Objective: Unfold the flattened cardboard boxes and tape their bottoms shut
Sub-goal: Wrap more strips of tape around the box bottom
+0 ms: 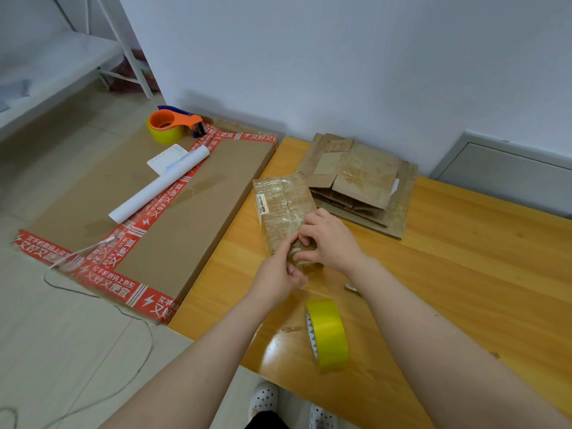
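Note:
A small cardboard box, unfolded and glossy with clear tape, stands on the wooden table. At the box's near end my left hand pinches the tape with thumb and fingertips. My right hand presses curled fingers onto the same near end, touching the left fingers. Behind the box lies a stack of flattened cardboard boxes. A yellow tape roll stands on edge on the table, close to me between my forearms.
A large flat carton with red printed tape lies left of the table. On it sit an orange tape dispenser with a yellow roll, a white paper roll and a small notepad. A thin cable trails over the floor.

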